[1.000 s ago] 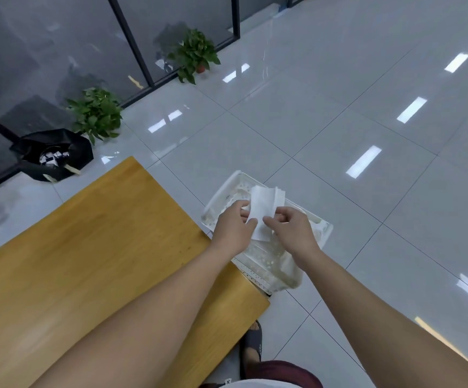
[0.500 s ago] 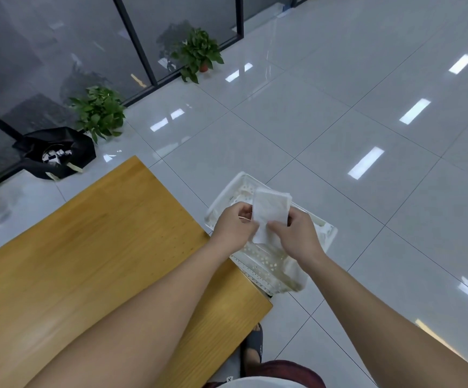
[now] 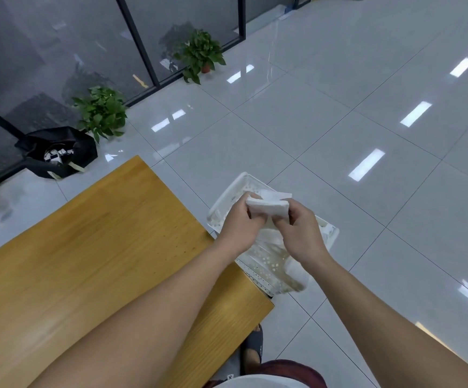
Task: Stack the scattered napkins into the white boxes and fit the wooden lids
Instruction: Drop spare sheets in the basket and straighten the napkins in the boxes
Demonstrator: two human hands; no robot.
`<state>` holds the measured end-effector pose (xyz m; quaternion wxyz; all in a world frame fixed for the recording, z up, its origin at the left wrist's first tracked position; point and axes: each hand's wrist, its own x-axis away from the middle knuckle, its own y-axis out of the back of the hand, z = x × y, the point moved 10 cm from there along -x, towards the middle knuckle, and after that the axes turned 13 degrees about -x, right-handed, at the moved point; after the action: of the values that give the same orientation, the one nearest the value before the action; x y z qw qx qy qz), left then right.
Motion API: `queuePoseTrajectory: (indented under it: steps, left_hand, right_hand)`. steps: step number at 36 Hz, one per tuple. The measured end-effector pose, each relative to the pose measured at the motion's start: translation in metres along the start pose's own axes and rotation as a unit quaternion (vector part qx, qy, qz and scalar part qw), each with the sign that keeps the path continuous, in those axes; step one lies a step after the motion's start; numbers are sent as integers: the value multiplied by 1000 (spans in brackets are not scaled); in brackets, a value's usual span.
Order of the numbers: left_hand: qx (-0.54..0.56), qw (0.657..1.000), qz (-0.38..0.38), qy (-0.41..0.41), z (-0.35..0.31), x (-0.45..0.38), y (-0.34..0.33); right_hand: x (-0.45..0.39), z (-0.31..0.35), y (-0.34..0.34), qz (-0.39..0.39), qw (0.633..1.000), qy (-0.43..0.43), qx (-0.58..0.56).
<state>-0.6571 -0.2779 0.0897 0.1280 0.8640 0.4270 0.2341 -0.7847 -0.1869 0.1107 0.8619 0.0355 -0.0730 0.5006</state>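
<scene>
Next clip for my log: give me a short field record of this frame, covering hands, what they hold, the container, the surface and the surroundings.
left hand: left hand grips the napkin stack from the left
right hand: right hand grips the same stack from the right
held item: white napkin stack, held above the basket
container: white perforated basket beside the table's corner, more white sheets inside
surface: wooden table
floor: glossy grey tiles; black bag; potted plants along the glass wall
boxes and lids: not in view
</scene>
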Motion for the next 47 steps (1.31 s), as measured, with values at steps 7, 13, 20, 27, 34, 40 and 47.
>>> queuePoseTrajectory:
  steps: [7,13,20,27,34,40,47]
  left_hand:
    - [-44,997,63,27,5,10,-20]
    - [-113,989,89,34,8,11,-27]
    - [-54,998,29,28,6,11,1]
    - [61,996,10,66,19,32,36]
    - [96,986,-97,95,45,65,90]
    - [139,982,-92,91,66,103,122]
    - [128,983,-113,63,89,147,164]
  right_hand:
    - [7,-12,-10,38,997,-52,-34]
    - [9,1,-5,23,998,-36,-43]
    - [10,15,11,-14,992,-52,-118]
    - [12,13,1,-12,991,-74,-107]
    - [25,9,-44,60,991,-95,-71]
    - [30,11,-85,90,994,-67,-3]
    - [41,20,-149,169,984,-25,49]
